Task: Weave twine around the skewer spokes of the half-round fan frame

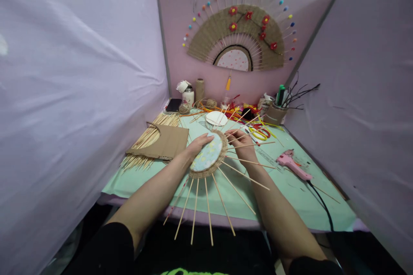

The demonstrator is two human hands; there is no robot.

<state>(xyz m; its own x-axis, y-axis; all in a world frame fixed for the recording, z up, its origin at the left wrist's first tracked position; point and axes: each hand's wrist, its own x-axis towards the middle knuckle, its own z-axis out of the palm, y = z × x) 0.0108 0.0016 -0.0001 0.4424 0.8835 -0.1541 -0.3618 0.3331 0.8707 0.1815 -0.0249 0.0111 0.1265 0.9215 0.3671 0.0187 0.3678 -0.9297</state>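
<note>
From the head view: holding the half-disc (205, 154) by its straight side, tilted above the worktop (309, 208), with the fingers of the left hand (197, 144) closed on it. Bending the fingers of the right hand (241, 140) near together at its rim, among the sticks (223, 205); too small to tell whether gripping one. Probably setting sticks round the half-disc, with the glue gun (294, 166) lying to its right. Likely calls next for steadying the half-disc and seating sticks evenly.

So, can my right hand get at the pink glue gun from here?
Probably yes: nothing covers the pink glue gun, but your right hand is up at the twine border, and some sticks jut out between.
</note>
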